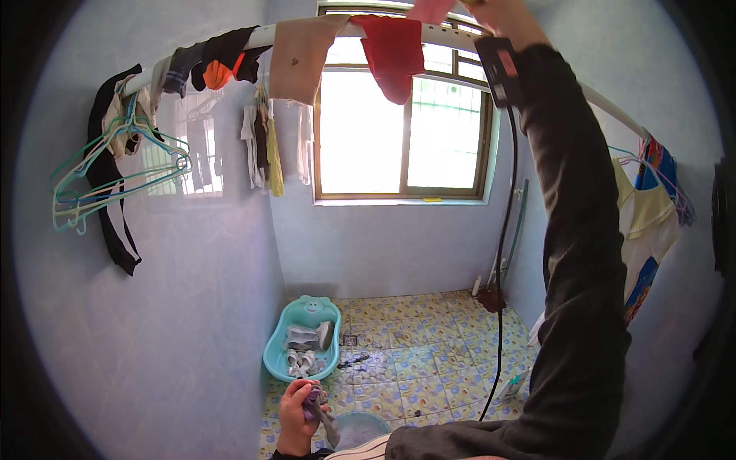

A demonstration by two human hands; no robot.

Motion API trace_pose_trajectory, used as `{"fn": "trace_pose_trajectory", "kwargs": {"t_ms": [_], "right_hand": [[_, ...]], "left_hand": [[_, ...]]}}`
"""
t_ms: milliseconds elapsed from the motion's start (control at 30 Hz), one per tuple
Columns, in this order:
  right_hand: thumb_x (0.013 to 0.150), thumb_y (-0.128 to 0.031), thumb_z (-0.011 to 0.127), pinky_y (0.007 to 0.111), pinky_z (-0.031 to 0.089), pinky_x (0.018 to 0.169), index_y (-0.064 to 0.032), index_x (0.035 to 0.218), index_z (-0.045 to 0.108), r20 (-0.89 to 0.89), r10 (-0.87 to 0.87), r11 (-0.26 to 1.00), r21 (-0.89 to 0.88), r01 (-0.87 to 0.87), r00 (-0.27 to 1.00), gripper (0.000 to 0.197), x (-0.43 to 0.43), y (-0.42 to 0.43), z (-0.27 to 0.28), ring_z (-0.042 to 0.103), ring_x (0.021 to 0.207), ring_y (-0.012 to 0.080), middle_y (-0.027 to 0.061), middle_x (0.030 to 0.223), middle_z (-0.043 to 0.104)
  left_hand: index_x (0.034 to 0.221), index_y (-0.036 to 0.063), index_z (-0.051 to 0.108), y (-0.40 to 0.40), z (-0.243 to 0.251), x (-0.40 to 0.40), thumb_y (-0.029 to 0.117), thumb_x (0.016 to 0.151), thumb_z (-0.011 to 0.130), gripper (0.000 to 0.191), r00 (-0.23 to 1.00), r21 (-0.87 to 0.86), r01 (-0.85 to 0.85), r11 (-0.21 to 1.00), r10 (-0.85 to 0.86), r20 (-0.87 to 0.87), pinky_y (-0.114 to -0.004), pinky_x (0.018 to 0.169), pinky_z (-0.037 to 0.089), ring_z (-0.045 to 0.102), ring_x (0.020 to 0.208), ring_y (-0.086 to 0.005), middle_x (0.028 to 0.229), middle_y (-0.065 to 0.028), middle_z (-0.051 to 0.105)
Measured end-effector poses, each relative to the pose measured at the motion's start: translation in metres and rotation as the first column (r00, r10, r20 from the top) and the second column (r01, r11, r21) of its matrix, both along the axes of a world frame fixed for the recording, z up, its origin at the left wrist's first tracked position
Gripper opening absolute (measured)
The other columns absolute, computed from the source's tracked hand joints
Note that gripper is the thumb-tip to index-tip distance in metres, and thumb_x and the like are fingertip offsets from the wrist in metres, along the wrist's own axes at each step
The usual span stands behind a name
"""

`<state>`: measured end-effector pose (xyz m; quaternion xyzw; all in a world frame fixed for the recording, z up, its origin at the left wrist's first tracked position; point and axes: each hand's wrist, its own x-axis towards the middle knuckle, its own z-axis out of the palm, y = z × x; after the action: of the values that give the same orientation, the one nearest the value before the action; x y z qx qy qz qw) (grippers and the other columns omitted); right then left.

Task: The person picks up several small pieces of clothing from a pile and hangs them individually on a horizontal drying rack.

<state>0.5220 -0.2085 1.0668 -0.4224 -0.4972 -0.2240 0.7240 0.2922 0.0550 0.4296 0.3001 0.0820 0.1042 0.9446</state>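
Observation:
My left hand (pixel 299 411) is low in the view, its fingers closed around a bunched grey and purple cloth (pixel 315 401), perhaps socks. A grey end of it hangs below the fingers. My right arm, in a dark sleeve, reaches up to a white hanging rod (pixel 451 35). The upper edge of the view cuts off my right hand (pixel 506 23), so its fingertips are hidden. Just left of it, a blurred pink cloth (pixel 431 10) rises above the rod; its hold is not visible. A red cloth (pixel 394 54) and a beige cloth (pixel 305 60) drape over the rod.
Dark socks (pixel 218 54) and plastic hangers (pixel 123 167) hang at left, a white garment (pixel 647 213) at right. Shoes lie in a turquoise baby bathtub (pixel 273 356) on the tiled floor. A basin (pixel 362 426) stands below me. A black cable (pixel 501 276) hangs beside my right arm.

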Motion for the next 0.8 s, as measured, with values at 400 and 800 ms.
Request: {"fn": "trace_pose_trajectory", "kwargs": {"t_ms": [400, 800], "right_hand": [[0.082, 0.008, 0.039, 0.035, 0.045, 0.090, 0.0011, 0.117, 0.044, -0.108, 0.119, 0.980, 0.175, -0.098, 0.987, 0.036, -0.068, 0.014, -0.169, 0.050, 0.102, 0.0282, 0.0190, 0.108, 0.047], [0.082, -0.013, 0.057, 0.031, 0.050, 0.075, -0.0075, 0.128, 0.035, 0.083, -0.210, 0.957, -0.186, 0.222, 0.974, 0.050, -0.061, 0.020, -0.210, 0.060, 0.094, 0.0214, 0.0121, 0.109, 0.056]], "left_hand": [[0.091, 0.0040, 0.056, -0.005, -0.002, 0.006, 0.006, 0.083, 0.052, 0.010, 0.995, -0.012, 0.098, 0.995, -0.098, -0.012, -0.037, 0.051, 0.050, 0.060, 0.072, -0.0251, 0.088, -0.0107, 0.059], [0.093, 0.0041, 0.055, -0.002, -0.012, -0.004, 0.006, 0.084, 0.050, 0.011, 0.996, -0.031, 0.083, 0.996, -0.084, -0.026, -0.038, 0.053, 0.049, 0.059, 0.073, -0.0264, 0.090, -0.0118, 0.059]]}}
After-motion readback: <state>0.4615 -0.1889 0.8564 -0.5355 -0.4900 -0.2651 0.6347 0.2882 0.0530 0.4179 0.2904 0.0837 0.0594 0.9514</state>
